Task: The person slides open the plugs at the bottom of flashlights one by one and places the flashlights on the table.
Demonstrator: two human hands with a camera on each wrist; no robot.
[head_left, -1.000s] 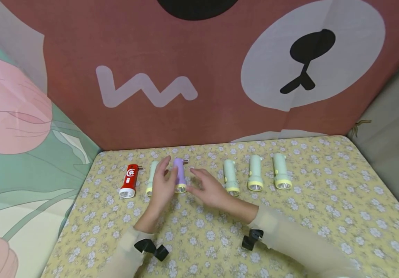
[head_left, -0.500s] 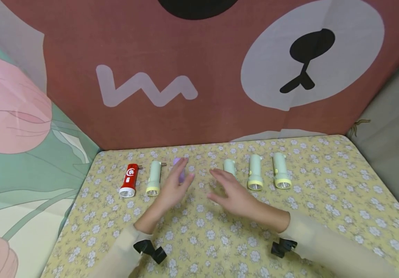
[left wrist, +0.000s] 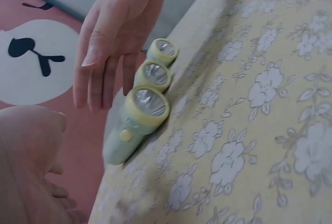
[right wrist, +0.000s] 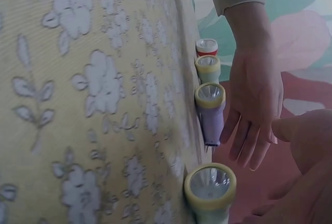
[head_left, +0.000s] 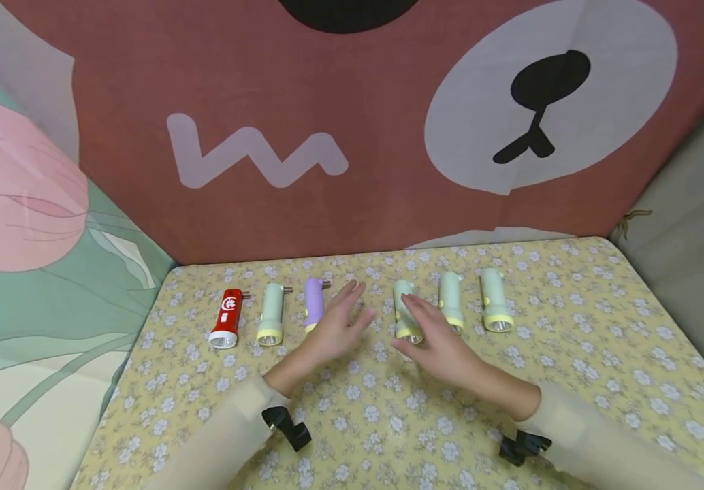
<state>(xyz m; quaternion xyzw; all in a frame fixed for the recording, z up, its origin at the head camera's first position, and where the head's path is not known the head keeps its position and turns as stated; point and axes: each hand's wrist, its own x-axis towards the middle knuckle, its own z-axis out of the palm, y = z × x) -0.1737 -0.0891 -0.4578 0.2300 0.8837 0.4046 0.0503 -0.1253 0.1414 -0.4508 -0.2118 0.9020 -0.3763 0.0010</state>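
Toward six o'clock, beige sleeves (head_left: pixel 223 435) end at a bare left hand (head_left: pixel 332 332) and right hand (head_left: pixel 444 347), both released. On yellow floral cloth (head_left: pixel 389 435) lie a purple cylindrical flashlight (head_left: pixel 313 298), at the left hand's eleven o'clock, and a pale-green cylindrical flashlight (head_left: pixel 400 307), at the right's ten. Reddish-brown printed fabric (head_left: pixel 364 211) fills twelve.

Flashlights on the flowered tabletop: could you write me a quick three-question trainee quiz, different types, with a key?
1. Count: how many pale green flashlights lie in the row?
2. Fill in: in the head view, at the row's left end lies the ___.
3. Choose: what does the left hand hold? A) the purple flashlight; B) nothing; C) a pale green flashlight.

Key:
1. Four
2. red flashlight
3. B
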